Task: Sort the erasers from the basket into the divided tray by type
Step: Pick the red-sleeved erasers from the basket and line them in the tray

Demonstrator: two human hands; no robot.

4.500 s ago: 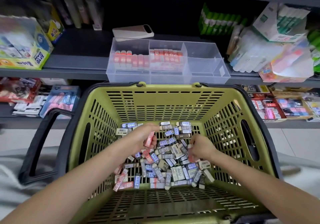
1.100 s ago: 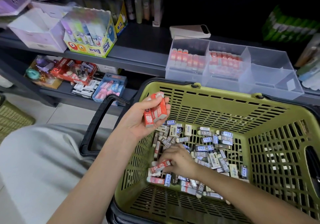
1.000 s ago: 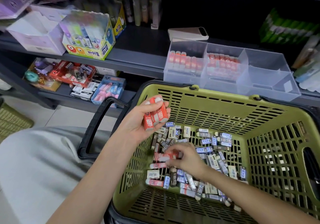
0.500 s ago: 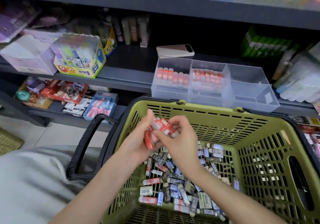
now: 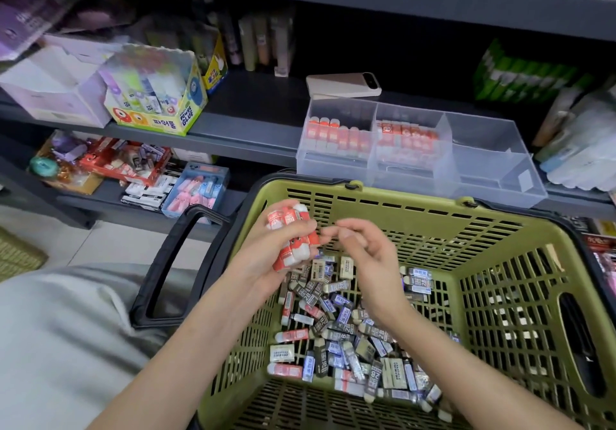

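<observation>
Left hand (image 5: 263, 263) grips a bundle of red-sleeved erasers (image 5: 289, 239), fingers and thumb curled round the stack; judged purpose: gathering one type into a single load, so that one trip to the tray serves for several pieces. Right hand (image 5: 363, 256) is just beside the bundle on its thumb side, apart from it, fingers loosely curled, thumb and forefinger tips near each other; it appears to hold nothing, though motion blur at the tips leaves that uncertain. Bundle orientation: long axes roughly parallel to one another, running from the heel of the left hand up past its fingertips, tilted slightly; bare white ends show at both the top and the bottom of the stack, so the pieces probably do not all face one way. Directly below both hands, the mixed erasers (image 5: 350, 329) lie jumbled on the floor of the green basket (image 5: 433, 216), axes in every direction. Beyond the fingertips, past the far rim, the divided tray (image 5: 483, 176) sits on the shelf (image 5: 250, 129); its two compartments nearest the left hand hold red erasers in upright rows. Sorting judged well short of finished.
</observation>
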